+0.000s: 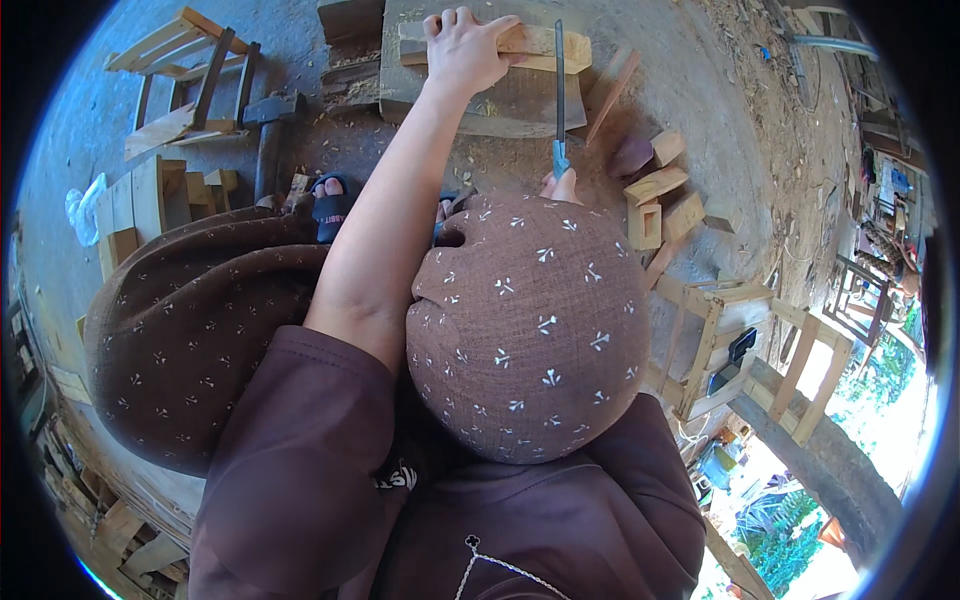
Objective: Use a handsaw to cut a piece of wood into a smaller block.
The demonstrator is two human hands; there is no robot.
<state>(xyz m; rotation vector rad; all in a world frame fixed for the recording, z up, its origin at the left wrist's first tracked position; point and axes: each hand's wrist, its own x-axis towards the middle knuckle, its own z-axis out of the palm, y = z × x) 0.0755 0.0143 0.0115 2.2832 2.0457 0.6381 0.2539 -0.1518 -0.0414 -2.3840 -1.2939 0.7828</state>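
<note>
A pale length of wood (pixel 562 42) lies across a flat, dark wooden block (pixel 440 102) at the top of the view. My left hand (pixel 464 52) grips this piece from above, its fingers over the far edge and its thumb stretched along it to the right. In my right hand (pixel 563 187), partly hidden behind my knee, is a handsaw (pixel 560 90) with a thin straight blade and a blue handle. The blade points away from me and crosses the wood near its right end. How deep the blade sits I cannot tell.
Several wood offcuts (pixel 656 184) lie right of the block, near a reddish strip (pixel 613 97). At left are a hammer (pixel 268 140), a small wooden frame (pixel 190 75) and a wooden box-like piece (pixel 135 205). A wooden stand (pixel 715 340) is at right.
</note>
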